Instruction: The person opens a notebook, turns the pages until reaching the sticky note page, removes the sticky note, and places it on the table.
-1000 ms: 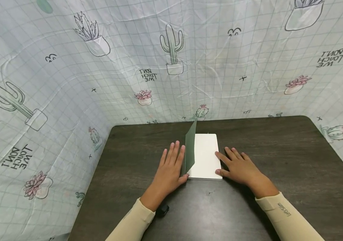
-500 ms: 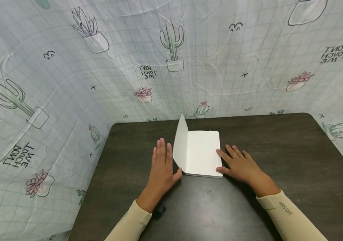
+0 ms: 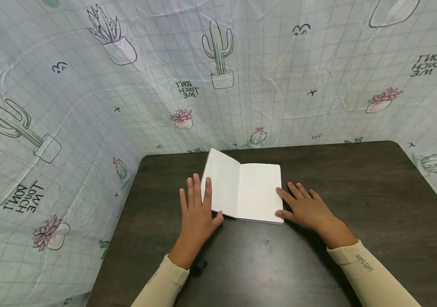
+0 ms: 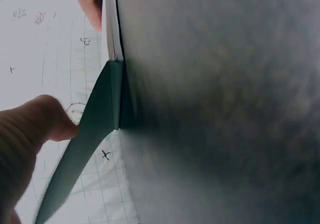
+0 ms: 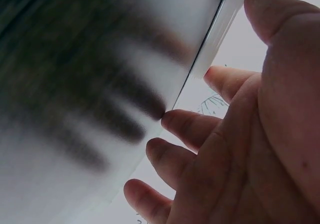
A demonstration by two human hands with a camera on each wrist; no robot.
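Observation:
A notebook [image 3: 260, 192] with blank white pages lies on the table in the head view, its front cover [image 3: 224, 184] tilted up to the left. The cover's green outer side [image 4: 97, 111] shows in the left wrist view, slanting away from the spine. My left hand [image 3: 196, 215] is at the cover's left side, fingers straight, with the thumb at its near corner; contact is hard to tell. My right hand [image 3: 307, 209] lies spread at the notebook's right edge, thumb and index fingertips touching the page block; its other fingers rest beside it.
The dark wood-patterned table [image 3: 249, 264] extends all around the notebook. A cactus-printed sheet [image 3: 264, 76] hangs behind the table and along both sides. By the left wrist is a small black object [image 3: 198, 266].
The cover has swung from upright over to the left, revealing its white inner side. My left hand has moved left along with it, while the right hand has stayed at the right edge.

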